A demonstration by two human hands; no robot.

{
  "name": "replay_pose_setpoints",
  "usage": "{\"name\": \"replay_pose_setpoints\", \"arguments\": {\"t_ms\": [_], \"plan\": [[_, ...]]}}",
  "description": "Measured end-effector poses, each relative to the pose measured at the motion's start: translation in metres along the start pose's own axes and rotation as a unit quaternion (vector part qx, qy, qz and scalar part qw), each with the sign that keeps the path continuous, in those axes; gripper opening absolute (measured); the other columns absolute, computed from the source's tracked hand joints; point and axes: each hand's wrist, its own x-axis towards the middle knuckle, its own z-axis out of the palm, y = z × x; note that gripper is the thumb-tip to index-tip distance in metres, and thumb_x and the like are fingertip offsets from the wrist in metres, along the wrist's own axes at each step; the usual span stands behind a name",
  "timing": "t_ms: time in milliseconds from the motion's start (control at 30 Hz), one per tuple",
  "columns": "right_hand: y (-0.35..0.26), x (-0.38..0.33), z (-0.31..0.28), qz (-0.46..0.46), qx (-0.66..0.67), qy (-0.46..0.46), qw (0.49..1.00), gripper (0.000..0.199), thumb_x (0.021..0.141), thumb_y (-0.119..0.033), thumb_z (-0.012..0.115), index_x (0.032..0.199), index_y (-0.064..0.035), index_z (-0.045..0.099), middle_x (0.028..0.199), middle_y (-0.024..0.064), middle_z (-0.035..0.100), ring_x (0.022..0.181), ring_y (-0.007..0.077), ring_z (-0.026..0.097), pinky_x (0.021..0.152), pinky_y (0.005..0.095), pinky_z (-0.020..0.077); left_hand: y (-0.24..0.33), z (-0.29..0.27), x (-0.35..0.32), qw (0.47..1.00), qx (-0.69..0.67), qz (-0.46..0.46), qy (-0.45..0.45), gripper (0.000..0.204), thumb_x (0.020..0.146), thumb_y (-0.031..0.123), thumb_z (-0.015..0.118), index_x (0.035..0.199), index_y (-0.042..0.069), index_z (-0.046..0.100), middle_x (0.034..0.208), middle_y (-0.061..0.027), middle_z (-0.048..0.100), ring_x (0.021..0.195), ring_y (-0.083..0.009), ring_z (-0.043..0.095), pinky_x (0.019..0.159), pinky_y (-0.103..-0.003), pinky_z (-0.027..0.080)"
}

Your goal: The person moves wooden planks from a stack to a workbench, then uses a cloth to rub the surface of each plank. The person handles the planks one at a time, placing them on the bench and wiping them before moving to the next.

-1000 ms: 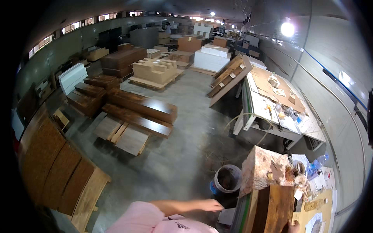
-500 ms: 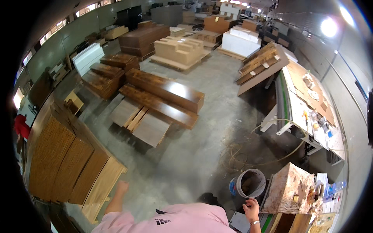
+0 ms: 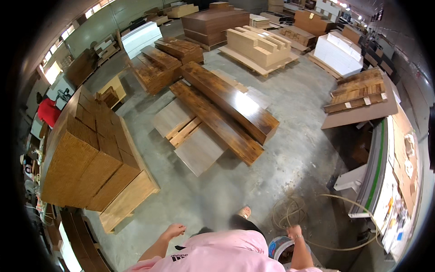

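Note:
My left hand (image 3: 174, 230) is held out in front of me over the concrete floor, its fingers loosely curled with nothing visible in them. Low on the right, my right hand (image 3: 294, 231), with a bracelet at the wrist, is in front of a white bucket (image 3: 274, 247) with a blue patch. Its fingers are curled in and no object shows in them. The right forearm hides part of the bucket. Just beyond this hand, a pale thin hose (image 3: 349, 198) lies in loops on the floor. My sandalled foot (image 3: 244, 212) is stepping forward.
Long glossy brown panels (image 3: 217, 120) rest on grey boards ahead. On the left a tall stack of brown boards (image 3: 77, 154) sits on a pale wooden pallet (image 3: 129, 204). A cluttered workbench (image 3: 398, 177) runs along the right. A person in red (image 3: 48, 112) is at far left.
The view has moved forward and turned right, so the panels appear nearer and the bucket lower. My left hand has swung inward and my right hand forward past the bucket's rim.

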Motion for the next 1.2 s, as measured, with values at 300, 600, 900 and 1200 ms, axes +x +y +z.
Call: {"name": "replay_pose_setpoints", "arguments": {"t_ms": [300,600,900,1200], "plan": [[-0.163,0.245,-0.303,0.025,0.47,0.091,0.878,0.027,0.079,-0.025,0.061,0.084,0.0006,0.068,0.074,0.0168,0.065,0.071,0.0299,0.062,0.066,0.0382,0.0493,0.128,-0.025,0.081,0.998,-0.012,0.024,0.05,0.034,0.088,0.031,0.058,0.098,0.0,0.066,0.085,-0.0113,0.07,0.077,-0.0195,0.068,0.065,-0.035,0.051],[-0.168,0.32,-0.187,0.067,0.49,-0.026,0.869,0.021,0.084,-0.021,0.063,0.081,-0.0002,0.067,0.068,0.0048,0.064,0.057,0.0141,0.058,0.051,0.028,0.0466,0.208,-0.074,0.258,0.989,0.116,-0.007,-0.087,0.03,0.089,0.028,0.059,0.094,0.0,0.068,0.081,-0.0113,0.07,0.072,-0.0193,0.068,0.063,-0.036,0.051],[-0.101,0.378,-0.149,0.403,0.717,-0.144,0.551,0.014,0.08,-0.022,0.061,0.086,-0.0099,0.066,0.076,0.0049,0.066,0.072,0.0163,0.065,0.056,0.0332,0.0465,0.261,-0.122,0.492,0.994,-0.059,-0.085,-0.022,0.02,0.09,0.023,0.061,0.089,0.004,0.066,0.076,-0.0073,0.068,0.065,-0.0176,0.065,0.061,-0.031,0.051],[-0.097,0.686,-0.079,0.522,0.648,0.012,0.554,0.036,0.084,-0.048,0.065,0.086,-0.0113,0.065,0.078,0.0021,0.064,0.069,0.0139,0.056,0.06,0.0298,0.0387,0.318,-0.103,0.712,0.963,-0.231,-0.14,0.002,0.04,0.09,0.042,0.061,0.114,0.01,0.056,0.107,-0.0059,0.064,0.101,-0.0173,0.06,0.083,-0.037,0.046]]}}
